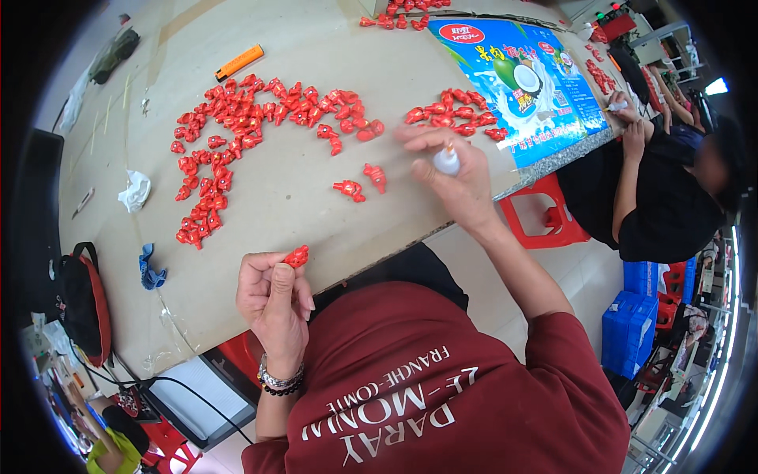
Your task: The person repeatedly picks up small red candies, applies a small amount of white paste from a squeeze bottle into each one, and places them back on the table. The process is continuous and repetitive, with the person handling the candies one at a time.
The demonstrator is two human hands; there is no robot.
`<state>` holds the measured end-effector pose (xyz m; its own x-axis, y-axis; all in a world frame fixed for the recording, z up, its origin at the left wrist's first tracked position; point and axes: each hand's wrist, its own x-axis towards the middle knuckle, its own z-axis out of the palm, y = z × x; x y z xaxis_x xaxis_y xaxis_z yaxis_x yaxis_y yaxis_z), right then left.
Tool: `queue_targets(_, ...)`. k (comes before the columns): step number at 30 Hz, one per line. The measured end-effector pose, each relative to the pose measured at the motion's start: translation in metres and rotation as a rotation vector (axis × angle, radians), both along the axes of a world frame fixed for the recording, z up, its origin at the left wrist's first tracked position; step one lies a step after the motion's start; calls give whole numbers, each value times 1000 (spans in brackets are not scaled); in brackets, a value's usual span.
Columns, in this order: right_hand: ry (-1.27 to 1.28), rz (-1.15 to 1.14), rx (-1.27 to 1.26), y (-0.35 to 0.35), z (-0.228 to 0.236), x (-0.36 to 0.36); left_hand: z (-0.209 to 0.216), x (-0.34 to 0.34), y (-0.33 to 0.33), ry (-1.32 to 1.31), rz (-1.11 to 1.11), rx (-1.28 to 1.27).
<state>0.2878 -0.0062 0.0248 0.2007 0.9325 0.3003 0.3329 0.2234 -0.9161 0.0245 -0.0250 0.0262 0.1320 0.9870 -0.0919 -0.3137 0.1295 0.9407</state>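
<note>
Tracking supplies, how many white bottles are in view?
1 clear: a white bottle in the person's right hand. A co-worker's hand also holds something white, too small to identify; others may be hidden.

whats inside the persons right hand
The right hand holds a small, white, plastic-looking bottle with a narrow tip. The hand covers part of it, so the bottle's full shape, and anything else within the palm, cannot be seen.
</note>
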Motion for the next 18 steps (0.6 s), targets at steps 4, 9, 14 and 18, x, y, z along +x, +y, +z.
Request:
queue_targets(4, 260, -10, 16, 2, 2, 4, -4, -3, -1, 3, -6, 12)
queue_targets(9, 445, 47, -14, 4, 1, -14, -4, 1, 0, -22, 4, 30)
queue_targets(14, 467, -58, -44, 16, -7, -10, -3, 0, -2, -12, 15, 27)
queue_targets(18, 213, -58, -61, 30, 1, 8, -5, 0, -2, -23, 34, 3)
